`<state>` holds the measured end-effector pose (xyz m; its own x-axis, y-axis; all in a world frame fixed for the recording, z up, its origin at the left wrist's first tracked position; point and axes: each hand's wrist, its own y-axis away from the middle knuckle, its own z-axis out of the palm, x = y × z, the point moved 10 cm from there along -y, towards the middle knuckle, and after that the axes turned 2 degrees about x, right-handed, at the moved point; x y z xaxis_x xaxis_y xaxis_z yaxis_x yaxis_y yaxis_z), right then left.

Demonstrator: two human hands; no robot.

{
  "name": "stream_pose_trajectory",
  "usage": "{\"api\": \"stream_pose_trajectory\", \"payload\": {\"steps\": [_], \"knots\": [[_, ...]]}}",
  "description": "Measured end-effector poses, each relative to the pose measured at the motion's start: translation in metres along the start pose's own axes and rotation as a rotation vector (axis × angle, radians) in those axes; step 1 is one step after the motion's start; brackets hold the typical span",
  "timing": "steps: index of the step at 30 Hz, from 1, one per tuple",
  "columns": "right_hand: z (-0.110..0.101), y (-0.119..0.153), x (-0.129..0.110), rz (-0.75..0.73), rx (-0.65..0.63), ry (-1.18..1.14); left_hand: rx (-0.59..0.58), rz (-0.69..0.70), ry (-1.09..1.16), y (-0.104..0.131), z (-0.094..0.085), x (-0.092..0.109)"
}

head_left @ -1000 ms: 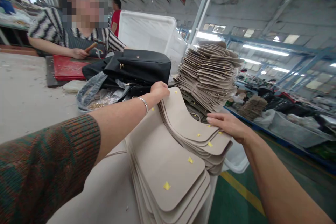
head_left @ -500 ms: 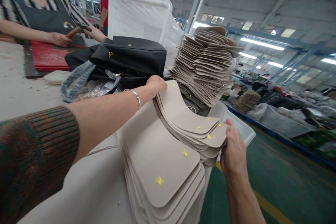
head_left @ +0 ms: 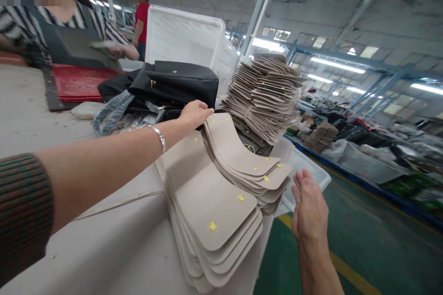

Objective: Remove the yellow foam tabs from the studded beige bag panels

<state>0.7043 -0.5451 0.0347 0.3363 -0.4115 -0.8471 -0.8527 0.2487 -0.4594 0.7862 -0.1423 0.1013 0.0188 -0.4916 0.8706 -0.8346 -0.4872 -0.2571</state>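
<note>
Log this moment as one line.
left hand: at far end of beige panels | right hand: open, off their right end | black bag: beyond left hand

I see the near stack of beige, round-cornered panels (head_left: 204, 184) lying fanned and yellow-marked on the table (head_left: 117, 249), the far stack (head_left: 231, 145) beside it, curved inward

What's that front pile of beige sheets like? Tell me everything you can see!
The front pile is many smooth, beige sheets, maybe leather-like, with rounded corners. Three yellow bits show on its top sheet; lower sheets fan out towards us. It lies on a pale surface, beside another beige pile. The left hand is near its far end; touch is unclear.
</note>
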Motion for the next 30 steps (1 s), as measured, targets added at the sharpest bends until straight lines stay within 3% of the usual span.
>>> {"api": "stream_pose_trajectory", "payload": {"steps": [2,4,7,9,11,15,19,30], "knots": [[-0.024,0.014,-0.017,-0.015,0.146,0.002,-0.034,0.073,-0.017,0.022,-0.015,0.01],[-0.034,0.024,-0.053,-0.187,0.164,0.122,-0.142,0.243,-0.064,0.056,-0.018,0.031],[-0.009,0.039,-0.114,-0.624,-0.1,0.369,-0.395,0.621,-0.228,0.126,0.005,0.07],[0.014,0.049,-0.132,-0.821,-0.313,0.484,-0.485,0.72,-0.287,0.161,0.024,0.08],[0.027,0.05,-0.135,-0.906,-0.438,0.56,-0.512,0.734,-0.273,0.179,0.042,0.085],[0.042,0.046,-0.127,-0.938,-0.554,0.631,-0.531,0.729,-0.229,0.184,0.072,0.087],[0.046,0.045,-0.122,-0.921,-0.586,0.624,-0.59,0.718,-0.204,0.18,0.089,0.085],[0.057,0.044,-0.117,-0.955,-0.585,0.767,-0.612,0.836,-0.259,0.192,0.1,0.091]]}}
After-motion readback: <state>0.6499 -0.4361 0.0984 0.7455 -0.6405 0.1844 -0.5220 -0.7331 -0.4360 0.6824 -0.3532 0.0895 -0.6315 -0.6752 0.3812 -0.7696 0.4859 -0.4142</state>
